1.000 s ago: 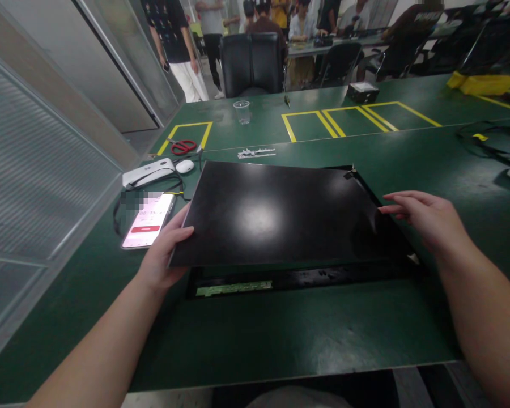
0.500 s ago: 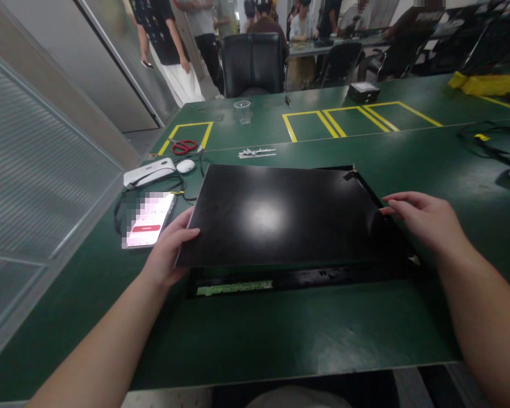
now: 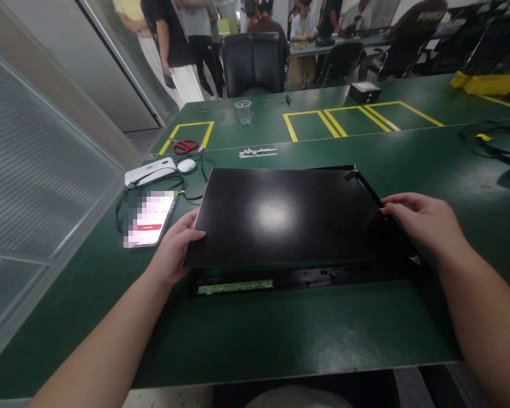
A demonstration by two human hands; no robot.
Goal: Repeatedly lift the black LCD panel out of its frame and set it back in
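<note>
A flat black display panel (image 3: pixel 255 215) lies over a black frame (image 3: pixel 335 276), its left side raised. My left hand (image 3: pixel 176 243) grips the panel's left edge, thumb on top and fingers underneath. At the right side, my right hand (image 3: pixel 420 218) has thumb and forefinger pinched at the frame's edge, close to the panel's right edge. Along the near side of the frame shows a green circuit-board strip (image 3: pixel 236 287). Most of the frame is hidden under the panel.
Left on the green table (image 3: pixel 289 334) are a lit phone (image 3: pixel 151 221), a white device (image 3: pixel 151 171), a white mouse (image 3: pixel 186 165), cables and red scissors (image 3: pixel 186 147). Farther back stand a plastic cup (image 3: pixel 243 112) and a black box (image 3: pixel 364 91). Several people are beyond.
My left hand and the panel's left edge have shifted slightly right, and the panel's far left corner sits a little lower. My right fingertips have drawn closer together at the frame edge.
</note>
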